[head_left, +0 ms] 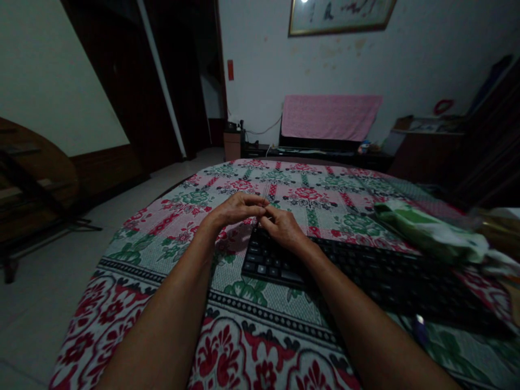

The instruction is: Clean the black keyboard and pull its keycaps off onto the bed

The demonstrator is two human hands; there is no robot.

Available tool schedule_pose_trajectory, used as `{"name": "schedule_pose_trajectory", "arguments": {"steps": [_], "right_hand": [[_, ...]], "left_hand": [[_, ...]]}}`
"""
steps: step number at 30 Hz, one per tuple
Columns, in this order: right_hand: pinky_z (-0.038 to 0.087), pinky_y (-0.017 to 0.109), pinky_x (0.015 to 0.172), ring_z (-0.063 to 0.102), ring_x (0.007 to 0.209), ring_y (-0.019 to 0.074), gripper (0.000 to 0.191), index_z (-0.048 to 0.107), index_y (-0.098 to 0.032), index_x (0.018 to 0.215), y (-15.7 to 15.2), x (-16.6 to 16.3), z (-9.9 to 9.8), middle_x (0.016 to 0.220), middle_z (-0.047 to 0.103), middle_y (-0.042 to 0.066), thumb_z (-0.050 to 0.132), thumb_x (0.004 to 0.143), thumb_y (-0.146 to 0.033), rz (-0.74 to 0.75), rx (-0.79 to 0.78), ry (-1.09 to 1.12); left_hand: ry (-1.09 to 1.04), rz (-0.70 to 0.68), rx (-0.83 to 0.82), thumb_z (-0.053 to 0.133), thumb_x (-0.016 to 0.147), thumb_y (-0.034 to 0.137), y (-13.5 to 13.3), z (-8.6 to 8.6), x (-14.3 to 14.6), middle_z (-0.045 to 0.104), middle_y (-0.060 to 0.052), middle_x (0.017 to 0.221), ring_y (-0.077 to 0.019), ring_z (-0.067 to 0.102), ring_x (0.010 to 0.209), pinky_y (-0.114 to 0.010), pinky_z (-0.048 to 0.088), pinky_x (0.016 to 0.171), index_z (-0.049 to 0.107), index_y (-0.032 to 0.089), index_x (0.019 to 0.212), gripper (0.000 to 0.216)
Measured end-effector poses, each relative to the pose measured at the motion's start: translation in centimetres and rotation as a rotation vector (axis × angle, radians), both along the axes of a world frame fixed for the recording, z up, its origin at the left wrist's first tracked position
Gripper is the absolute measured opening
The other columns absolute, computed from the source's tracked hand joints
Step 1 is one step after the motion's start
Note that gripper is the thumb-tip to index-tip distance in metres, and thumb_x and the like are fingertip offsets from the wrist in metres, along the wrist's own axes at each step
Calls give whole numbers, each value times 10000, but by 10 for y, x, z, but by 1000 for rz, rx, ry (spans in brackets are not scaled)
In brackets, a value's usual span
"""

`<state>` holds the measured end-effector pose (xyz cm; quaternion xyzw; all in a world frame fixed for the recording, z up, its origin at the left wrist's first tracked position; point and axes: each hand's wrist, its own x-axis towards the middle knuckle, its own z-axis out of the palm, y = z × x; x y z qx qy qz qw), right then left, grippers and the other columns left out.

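Observation:
My left hand (239, 208) and my right hand (283, 226) meet over the upper left corner of a black keyboard (390, 279). The fingertips of both hands touch, and the fingers are drawn together. Something small and thin may be between them, but it is too dim and small to make out. My right wrist and forearm pass above the keyboard's left part and hide some keys. The keyboard lies at a slant on a floral tablecloth (244, 292) in red, green and white.
A green and white plastic packet (430, 230) lies beyond the keyboard on the right. A small object with a purplish body (420, 329) is near the keyboard's front edge. A pink cloth (331, 116) hangs over a screen by the far wall. A folded round table (36, 173) stands at the left.

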<state>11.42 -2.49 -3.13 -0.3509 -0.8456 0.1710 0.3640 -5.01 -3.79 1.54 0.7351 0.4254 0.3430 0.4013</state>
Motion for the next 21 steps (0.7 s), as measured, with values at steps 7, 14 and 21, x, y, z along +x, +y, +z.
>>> {"name": "schedule_pose_trajectory", "arguments": {"steps": [7,14,21], "right_hand": [[382,228,581,582,634,144,213,628,-178,906,-2,-4,-1,716,656,29,494,809,-312,-108,2,27],[404,237,614,586,658,146,200,625,-168,907,-2,-1,1,760,667,37,480,810,-267,-53,-11,47],[419,244,645,584,699,145,170,618,-172,869,1,2,5,755,650,25,506,809,-285,11,-26,52]], "left_hand": [[36,-74,21,551,724,203,0,2,0,654,-15,840,-137,577,809,-277,425,784,658,131,940,251],[30,-26,25,586,724,281,1,-1,-1,656,-27,901,-143,566,831,-266,424,760,658,149,957,278],[107,121,-216,581,689,245,11,-33,-22,599,-2,670,-98,500,588,-223,383,567,665,134,884,240]]}}
